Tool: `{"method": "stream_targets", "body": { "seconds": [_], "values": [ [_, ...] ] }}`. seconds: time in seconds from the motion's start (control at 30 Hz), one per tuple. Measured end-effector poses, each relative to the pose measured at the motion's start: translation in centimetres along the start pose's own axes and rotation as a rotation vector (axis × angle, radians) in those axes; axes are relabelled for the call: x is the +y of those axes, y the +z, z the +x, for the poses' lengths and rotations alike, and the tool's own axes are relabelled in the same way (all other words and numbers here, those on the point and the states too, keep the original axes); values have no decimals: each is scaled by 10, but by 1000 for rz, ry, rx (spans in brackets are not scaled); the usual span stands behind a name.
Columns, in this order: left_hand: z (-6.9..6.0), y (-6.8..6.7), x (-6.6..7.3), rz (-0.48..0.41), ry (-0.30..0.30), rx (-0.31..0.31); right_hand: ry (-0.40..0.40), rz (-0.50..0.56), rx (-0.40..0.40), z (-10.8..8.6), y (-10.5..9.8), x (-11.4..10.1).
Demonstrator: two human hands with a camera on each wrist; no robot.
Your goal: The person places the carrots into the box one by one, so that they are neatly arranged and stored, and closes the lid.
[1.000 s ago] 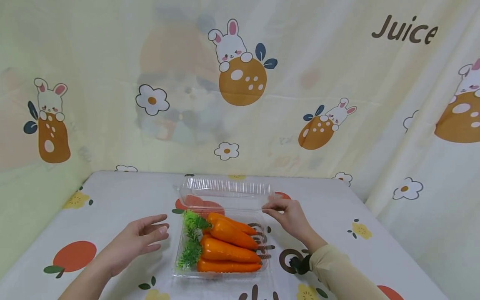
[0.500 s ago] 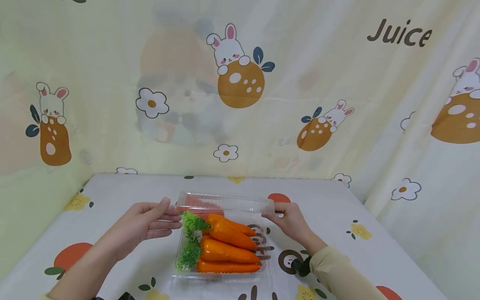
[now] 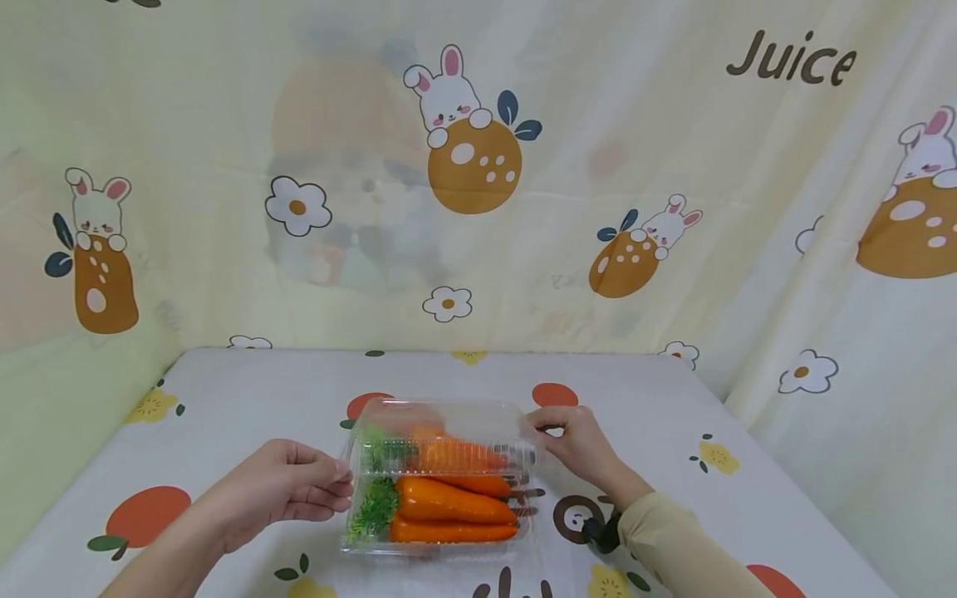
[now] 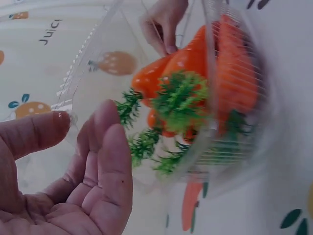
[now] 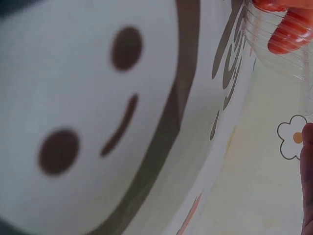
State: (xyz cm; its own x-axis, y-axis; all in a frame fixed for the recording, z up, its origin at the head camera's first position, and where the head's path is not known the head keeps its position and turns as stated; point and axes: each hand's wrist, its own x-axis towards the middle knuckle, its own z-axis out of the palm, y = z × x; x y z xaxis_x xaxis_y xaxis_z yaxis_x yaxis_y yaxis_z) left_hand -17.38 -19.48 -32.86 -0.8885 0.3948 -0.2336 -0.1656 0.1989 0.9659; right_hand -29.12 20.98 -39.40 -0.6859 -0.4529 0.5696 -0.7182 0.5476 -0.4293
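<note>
Several orange carrots [image 3: 456, 500] with green leafy tops [image 3: 374, 507] lie side by side in the base of a clear plastic clamshell box [image 3: 419, 547]. Its clear ribbed lid [image 3: 449, 410] is partly folded down and covers the rear carrots. My left hand [image 3: 292, 486] pinches the lid's left edge between thumb and curled fingers; the left wrist view shows the thumb [image 4: 41, 129] against that edge. At the lid's right rear corner, my right hand [image 3: 577, 440] pinches the plastic. The right wrist view catches only a finger [image 5: 307, 171] at its border.
A white printed cloth [image 3: 635, 448] covers the table. Behind it hangs a pale curtain [image 3: 359, 316] with rabbit prints, and more curtain closes in both sides. A black wrist device [image 3: 602, 531] shows at the right sleeve.
The lid has swung forward and down from behind the box over the rear carrots. My left hand has moved to the lid's left edge and taken hold; the right hand has kept its pinch.
</note>
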Motion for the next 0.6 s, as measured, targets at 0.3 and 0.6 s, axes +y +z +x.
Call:
{"method": "stream_targets", "body": {
  "seconds": [0.3,0.6],
  "values": [
    [-1,10,-18,63,-80,17,-40,-45,-49,-5,-2,1],
    [-4,18,-33,141,-149,91,-61,-50,-123,-5,-4,-2]
  ]
}}
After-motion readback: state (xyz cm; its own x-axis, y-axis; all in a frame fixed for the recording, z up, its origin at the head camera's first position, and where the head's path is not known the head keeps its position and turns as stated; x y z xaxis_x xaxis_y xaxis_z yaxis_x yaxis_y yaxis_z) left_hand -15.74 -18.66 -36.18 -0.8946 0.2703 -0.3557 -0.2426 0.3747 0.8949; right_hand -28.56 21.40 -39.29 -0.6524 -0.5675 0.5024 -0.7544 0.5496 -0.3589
